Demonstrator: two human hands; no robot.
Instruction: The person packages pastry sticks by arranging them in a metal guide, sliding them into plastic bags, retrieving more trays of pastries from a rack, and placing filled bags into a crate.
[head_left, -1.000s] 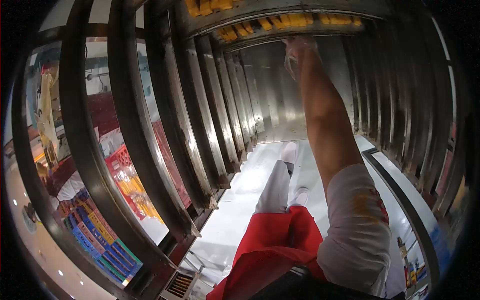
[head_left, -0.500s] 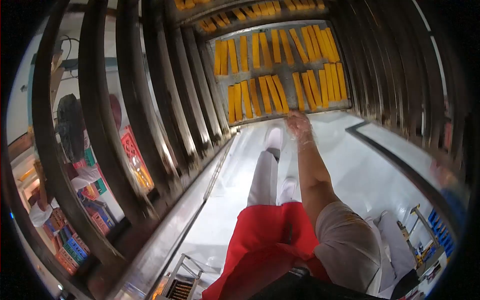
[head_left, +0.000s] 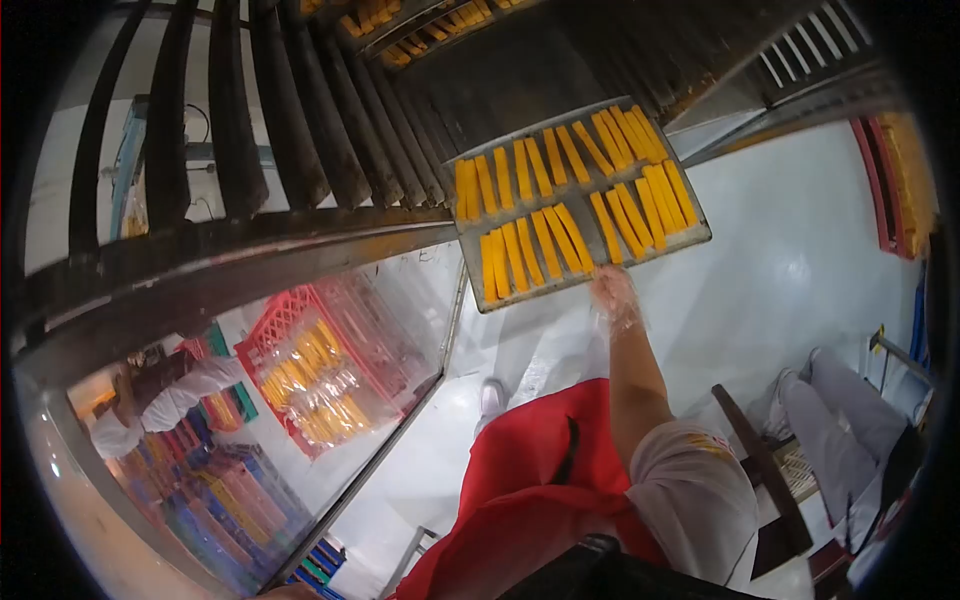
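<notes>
My right hand, in a thin clear plastic glove, has its fingers closed on the near edge of a dark metal baking tray. Two rows of flat yellow sticks lie across this tray; their exact kind is unclear. The tray juts out from a dark slatted rack, tilted slightly in view, its far side at the rack's opening. My left hand is out of sight.
More yellow sticks sit higher in the rack. A red crate with plastic-wrapped yellow sticks stands at left, near stacked coloured crates. Another person's legs show at right, by a brown frame.
The tray has come out of the rack toward me, with my right hand still at its near edge. My view has turned, showing more of the red crate.
</notes>
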